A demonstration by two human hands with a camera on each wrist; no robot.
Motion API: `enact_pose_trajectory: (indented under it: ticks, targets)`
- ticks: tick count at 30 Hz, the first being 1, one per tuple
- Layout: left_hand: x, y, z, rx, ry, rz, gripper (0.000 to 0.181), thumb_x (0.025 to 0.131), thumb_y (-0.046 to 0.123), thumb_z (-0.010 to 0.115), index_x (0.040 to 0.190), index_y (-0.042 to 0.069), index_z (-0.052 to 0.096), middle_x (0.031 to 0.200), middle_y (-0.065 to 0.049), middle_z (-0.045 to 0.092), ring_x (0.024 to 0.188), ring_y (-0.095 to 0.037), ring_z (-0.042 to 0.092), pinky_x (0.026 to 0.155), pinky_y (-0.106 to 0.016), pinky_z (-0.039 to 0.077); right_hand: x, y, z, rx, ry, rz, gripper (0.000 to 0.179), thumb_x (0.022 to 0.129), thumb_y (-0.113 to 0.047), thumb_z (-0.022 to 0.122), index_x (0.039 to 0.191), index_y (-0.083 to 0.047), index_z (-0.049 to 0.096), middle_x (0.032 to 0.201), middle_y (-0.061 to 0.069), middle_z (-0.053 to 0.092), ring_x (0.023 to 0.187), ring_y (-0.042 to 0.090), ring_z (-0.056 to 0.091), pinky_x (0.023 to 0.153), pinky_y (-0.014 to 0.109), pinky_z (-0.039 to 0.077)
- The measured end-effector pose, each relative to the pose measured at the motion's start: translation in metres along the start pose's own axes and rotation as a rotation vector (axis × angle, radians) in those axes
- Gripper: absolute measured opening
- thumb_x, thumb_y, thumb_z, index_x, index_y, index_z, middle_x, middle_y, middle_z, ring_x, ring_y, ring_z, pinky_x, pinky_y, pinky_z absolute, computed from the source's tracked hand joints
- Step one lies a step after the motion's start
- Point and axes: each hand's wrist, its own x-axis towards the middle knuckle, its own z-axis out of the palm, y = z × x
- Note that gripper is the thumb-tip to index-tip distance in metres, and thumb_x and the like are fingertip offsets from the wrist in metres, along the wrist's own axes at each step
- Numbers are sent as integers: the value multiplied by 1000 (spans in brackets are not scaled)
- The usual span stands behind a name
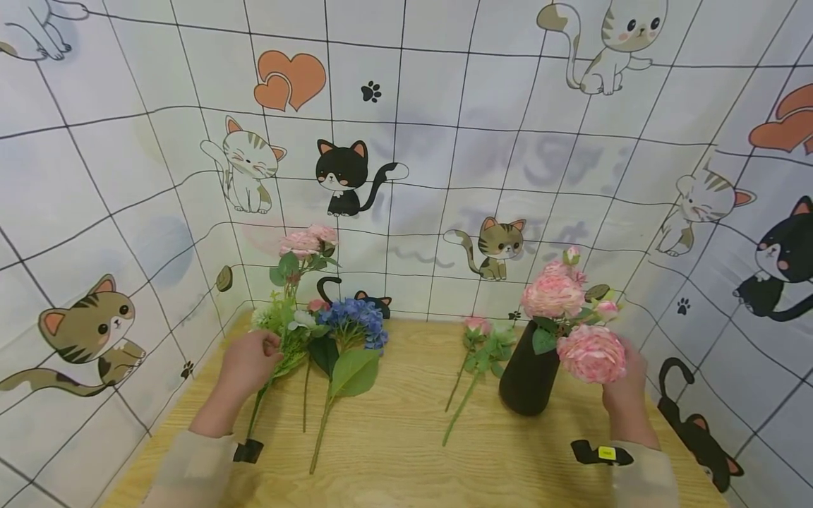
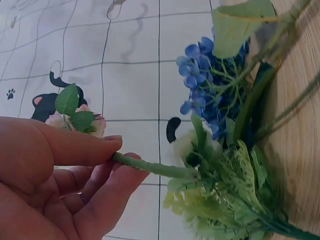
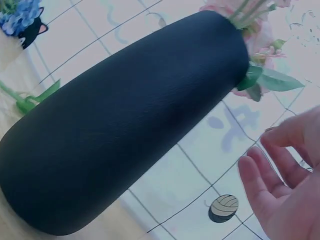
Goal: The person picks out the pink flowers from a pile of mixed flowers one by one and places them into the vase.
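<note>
Between thumb and fingertips, my left hand (image 1: 248, 363) pinches the green stem (image 2: 155, 168) of a pink flower (image 1: 301, 243), whose bloom stands above the hand. Just below that stem, in the left wrist view, are pale green filler sprigs (image 2: 220, 200). A blue hydrangea (image 1: 356, 321) with a broad leaf lies to the right of this hand. On the right, a black vase (image 1: 530, 374) stands upright with several pink peonies (image 1: 552, 291) in it. My right hand (image 3: 285, 175) is beside the vase with its fingers loosely bent and nothing in them; in the head view a bloom partly covers it.
Two short-stemmed flower pieces (image 1: 479, 353), one pink-topped, lie on the wooden table (image 1: 406, 423) left of the vase. A white sheet (image 1: 425, 176) printed with cats and grid lines hangs close behind the table and along both sides.
</note>
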Motion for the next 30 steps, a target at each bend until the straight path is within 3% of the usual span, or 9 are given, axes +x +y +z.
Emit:
enact_pose_trajectory:
  ticks: [1, 3, 4, 6, 15, 26, 30]
  targets:
    - [-1, 3, 1, -6, 4, 10, 19, 97, 9, 73, 112, -3, 71, 95, -15, 74, 82, -27, 69, 69, -45, 56, 2, -3, -1, 117, 30, 81, 19, 108, -10, 61, 123, -5, 72, 103, -6, 70, 90, -6, 55, 75, 3, 47]
    - [-2, 8, 2, -23, 10, 26, 17, 97, 9, 74, 111, -2, 71, 95, -14, 74, 83, -28, 69, 71, -45, 56, 4, -12, -4, 321, 100, 248, 24, 106, -12, 65, 129, -14, 72, 105, -18, 67, 95, 1, 60, 72, 6, 53]
    - [-3, 10, 3, -33, 12, 34, 17, 97, 9, 74, 110, -1, 71, 95, -14, 74, 84, -28, 69, 72, -46, 56, 5, -16, -6, 397, 131, 283, 27, 104, -9, 69, 129, -15, 73, 106, -17, 68, 97, 3, 62, 72, 7, 55]
    - [-4, 13, 6, -53, 14, 49, 17, 96, 9, 75, 110, -1, 72, 96, -13, 75, 87, -29, 70, 74, -46, 58, 4, -25, -10, 420, 182, 287, 26, 102, -9, 71, 128, -14, 74, 105, -16, 70, 96, 3, 65, 71, 8, 56]
    - [-13, 31, 7, -130, 1, 55, 19, 96, 12, 76, 112, 2, 72, 98, -10, 75, 89, -25, 71, 77, -45, 59, -6, -68, -18, 605, 295, 147, 27, 99, -7, 74, 125, -1, 73, 105, -3, 72, 91, 6, 73, 79, 11, 58]
    - [-26, 56, 6, -182, -17, 34, 18, 97, 12, 77, 113, 6, 71, 97, -5, 73, 87, -19, 70, 76, -39, 59, -28, -113, -29, 735, 369, -75, 29, 95, -2, 77, 120, 10, 70, 103, 9, 72, 90, 16, 74, 83, 19, 61]
    - [-29, 62, 9, -203, -22, 44, 16, 98, 11, 77, 112, 6, 71, 95, -4, 72, 85, -17, 69, 78, -39, 59, -36, -129, -32, 731, 375, -132, 30, 95, 0, 77, 120, 14, 69, 101, 11, 73, 88, 18, 75, 83, 22, 62]
